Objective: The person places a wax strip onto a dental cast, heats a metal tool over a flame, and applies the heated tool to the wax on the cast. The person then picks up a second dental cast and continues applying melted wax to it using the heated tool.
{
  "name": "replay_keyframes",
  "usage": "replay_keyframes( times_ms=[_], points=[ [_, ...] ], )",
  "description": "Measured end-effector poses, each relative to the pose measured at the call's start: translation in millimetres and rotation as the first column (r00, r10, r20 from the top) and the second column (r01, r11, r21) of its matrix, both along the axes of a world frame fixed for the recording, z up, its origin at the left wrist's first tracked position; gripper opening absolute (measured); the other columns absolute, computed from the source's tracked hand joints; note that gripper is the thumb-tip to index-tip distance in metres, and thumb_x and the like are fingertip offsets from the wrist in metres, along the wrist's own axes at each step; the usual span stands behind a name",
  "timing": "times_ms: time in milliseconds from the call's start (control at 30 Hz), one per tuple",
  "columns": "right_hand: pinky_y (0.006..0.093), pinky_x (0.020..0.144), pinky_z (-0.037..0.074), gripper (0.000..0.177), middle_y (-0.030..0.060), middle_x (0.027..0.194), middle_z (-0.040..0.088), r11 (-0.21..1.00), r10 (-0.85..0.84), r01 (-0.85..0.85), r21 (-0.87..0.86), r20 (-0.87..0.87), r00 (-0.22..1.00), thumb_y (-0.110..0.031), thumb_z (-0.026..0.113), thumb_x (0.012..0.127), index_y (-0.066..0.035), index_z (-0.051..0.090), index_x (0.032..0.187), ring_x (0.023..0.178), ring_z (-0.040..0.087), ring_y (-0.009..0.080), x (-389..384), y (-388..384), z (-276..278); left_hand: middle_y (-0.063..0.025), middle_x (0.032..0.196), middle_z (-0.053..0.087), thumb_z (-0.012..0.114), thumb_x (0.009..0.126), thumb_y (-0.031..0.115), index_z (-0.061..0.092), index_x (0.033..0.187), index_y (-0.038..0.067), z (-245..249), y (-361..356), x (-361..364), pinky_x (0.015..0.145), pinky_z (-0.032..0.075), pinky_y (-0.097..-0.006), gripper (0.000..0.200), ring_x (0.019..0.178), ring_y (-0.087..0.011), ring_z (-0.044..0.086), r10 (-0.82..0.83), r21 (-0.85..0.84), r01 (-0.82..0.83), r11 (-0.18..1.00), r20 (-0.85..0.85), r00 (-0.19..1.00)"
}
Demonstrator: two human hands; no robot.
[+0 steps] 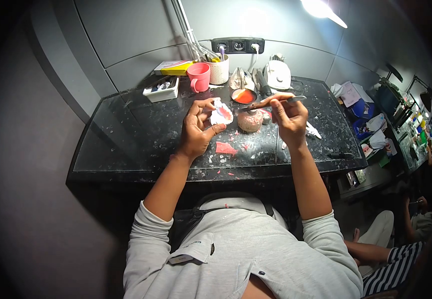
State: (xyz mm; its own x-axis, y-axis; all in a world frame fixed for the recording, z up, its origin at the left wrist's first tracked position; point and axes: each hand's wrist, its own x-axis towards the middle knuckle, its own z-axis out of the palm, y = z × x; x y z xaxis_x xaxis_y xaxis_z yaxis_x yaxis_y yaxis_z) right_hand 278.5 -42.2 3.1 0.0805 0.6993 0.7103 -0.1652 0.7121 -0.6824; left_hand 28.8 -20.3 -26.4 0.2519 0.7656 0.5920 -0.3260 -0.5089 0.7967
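Observation:
Between the thumb and fingers of my left hand (199, 128) is a white plaster-like cast (221, 112) with pink-red material on its face. A knife-like tool (271, 102) with a brown handle lies in the grip of my right hand (291, 119), its dark tip pointing left toward the cast. Under that tip stands a round burner-like pot (250, 121) covered in pinkish bits. Behind it is a small dark pan (243, 96) of glossy orange-red material. A flat pink sheet piece (226, 148) lies on the black table (126, 149), in front of the pot.
At the back are a pink mug (199, 77), a woven holder (218, 71) with tools, a white tray (161, 90) and a white device (277, 74). A lamp (324, 11) shines above. Another person's arm and striped clothing (393, 269) show at lower right.

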Motion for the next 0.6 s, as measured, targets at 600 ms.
replay_keyframes(
  times_ms=[600],
  points=[
    [0.0191,0.058,0.044,0.008,0.0078,0.09,0.075,0.997,-0.04,0.035,0.064,0.086,0.995,-0.004,0.065,0.1,0.001,0.065,0.106,0.067,0.058,0.0044,-3.1,-1.6,-3.2,-0.0165,0.143,0.044,0.074,0.08,-0.015,0.047,0.117,0.006,0.8,0.4,-2.7,0.106,0.05,-0.0335,0.051,0.128,-0.0227,0.056,0.004,-0.018,-0.005,1.0,-0.047,0.999]
  ],
)
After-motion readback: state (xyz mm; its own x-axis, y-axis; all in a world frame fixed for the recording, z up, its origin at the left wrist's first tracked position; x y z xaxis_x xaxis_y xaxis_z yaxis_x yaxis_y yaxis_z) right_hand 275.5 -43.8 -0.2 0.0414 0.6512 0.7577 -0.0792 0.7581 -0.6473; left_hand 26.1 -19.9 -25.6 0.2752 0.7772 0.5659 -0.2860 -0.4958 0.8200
